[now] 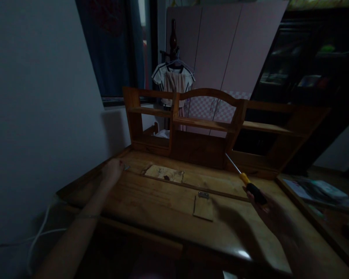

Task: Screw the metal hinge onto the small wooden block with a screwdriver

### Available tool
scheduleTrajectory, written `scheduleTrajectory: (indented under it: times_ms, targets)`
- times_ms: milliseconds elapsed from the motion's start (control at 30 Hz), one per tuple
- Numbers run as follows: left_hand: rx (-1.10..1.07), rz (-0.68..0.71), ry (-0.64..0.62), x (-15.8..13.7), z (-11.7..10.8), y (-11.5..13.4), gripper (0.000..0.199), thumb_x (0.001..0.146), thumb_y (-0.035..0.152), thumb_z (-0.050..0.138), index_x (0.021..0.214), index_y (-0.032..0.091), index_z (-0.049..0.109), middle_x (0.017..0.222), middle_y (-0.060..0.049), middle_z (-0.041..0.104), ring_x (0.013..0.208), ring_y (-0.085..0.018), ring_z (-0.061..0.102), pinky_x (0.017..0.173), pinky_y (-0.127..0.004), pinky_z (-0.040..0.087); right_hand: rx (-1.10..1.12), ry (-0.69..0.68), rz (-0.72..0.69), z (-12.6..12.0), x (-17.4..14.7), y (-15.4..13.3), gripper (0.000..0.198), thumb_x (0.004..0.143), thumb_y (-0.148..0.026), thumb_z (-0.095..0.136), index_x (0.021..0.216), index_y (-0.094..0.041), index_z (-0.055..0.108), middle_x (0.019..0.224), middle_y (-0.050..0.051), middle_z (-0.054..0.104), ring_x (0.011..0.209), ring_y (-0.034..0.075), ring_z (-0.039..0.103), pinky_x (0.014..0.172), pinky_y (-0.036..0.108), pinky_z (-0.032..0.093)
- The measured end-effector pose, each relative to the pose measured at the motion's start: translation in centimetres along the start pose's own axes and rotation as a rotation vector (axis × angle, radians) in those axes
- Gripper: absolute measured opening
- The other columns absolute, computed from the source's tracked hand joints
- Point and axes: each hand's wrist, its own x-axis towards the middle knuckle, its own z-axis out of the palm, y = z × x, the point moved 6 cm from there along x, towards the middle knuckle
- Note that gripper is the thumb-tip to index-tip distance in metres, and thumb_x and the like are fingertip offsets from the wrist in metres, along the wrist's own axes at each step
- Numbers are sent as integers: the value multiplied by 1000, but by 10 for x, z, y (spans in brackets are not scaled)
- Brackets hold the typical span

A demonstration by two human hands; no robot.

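The screwdriver (251, 187) lay in the right hand (275, 217), whose fingers were clenched round the black grip, with the yellow collar and bare steel shaft projecting toward 11 o'clock. The tip stood close to the base of the wooden hutch (209, 128), near its arched centre post; whether it touched the wood could not be determined. To work well, the shaft needed to be kept in line with any fastener and pressed along its axis, since a tilted tip would likely slip and mark the wood.

At 9 o'clock from the tool, well apart, the left hand (113, 171) rested on the desk top (163, 205) at its far left corner, fingers curled beside a small metal piece (126, 167); whether it gripped anything could not be determined. Between the hands, a small metal hinge (203, 195) sat at a recessed cut-out, and a pale worn patch (164, 173) showed at 10 o'clock from it. Papers (317, 190) lay at 3 o'clock of the right hand.
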Motion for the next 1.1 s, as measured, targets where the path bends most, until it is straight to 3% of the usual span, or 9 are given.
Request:
scheduleTrajectory:
  times_ms: [100,200,300,467,667,767,833,967,1100]
  targets:
    - [-75,214,10,-22,16,68,22,88,30,57,101,16,67,103,-12,68,96,-26,62,87,-33,46,29,8,11,-17,-29,1,39,88,-4,53,127,-8,55,123,16,65,107,18,68,93,21,57]
    - [-420,501,-271,-83,53,164,24,89,38,61,100,17,68,100,-8,69,90,-21,64,82,-29,49,19,-18,-16,-20,-57,1,41,88,-5,51,127,-15,59,124,11,66,106,15,68,90,21,58]
    - [-482,891,-532,-168,87,246,30,91,45,60,104,20,69,104,-7,68,98,-20,63,88,-30,47,11,-3,-39,-24,-76,2,41,90,-11,50,128,-22,60,124,9,66,107,15,68,86,20,59]
    - [-256,1131,-601,-232,133,288,23,96,35,54,106,20,68,102,-7,67,95,-20,64,83,-30,48,46,51,-22,-40,-91,2,45,91,-11,51,136,-14,53,121,13,67,105,13,68,92,16,54]
    - [-300,1043,-638,-213,155,286,19,94,25,52,89,17,69,94,-8,68,87,-20,64,81,-32,49,37,111,-37,-57,-104,2,54,88,-12,55,141,-19,50,125,12,65,102,15,70,89,20,57]
    - [-556,760,-680,-178,149,267,20,90,33,58,89,16,67,89,-7,69,85,-20,65,80,-33,52,4,108,-45,-56,-106,4,54,85,-12,57,139,-18,52,124,13,65,102,16,69,89,20,57]
    - [-846,416,-679,-142,141,235,22,86,37,63,86,16,63,87,-6,69,85,-20,66,80,-34,55,-28,85,-36,-53,-103,7,53,85,-13,58,137,-18,54,125,13,65,104,17,69,88,22,58]
    - [-1154,-15,-609,-75,113,151,18,86,32,61,88,14,58,93,-12,71,87,-22,70,85,-38,57,-94,47,-54,-39,-93,15,51,83,-16,58,134,-22,58,125,11,65,103,20,69,83,26,61]
    - [-1074,-184,-392,-29,70,63,9,84,20,60,85,11,62,93,-13,71,88,-20,70,86,-34,57,-122,-16,-42,-10,-79,33,50,81,-17,59,131,-24,60,120,10,67,105,21,68,83,29,62]
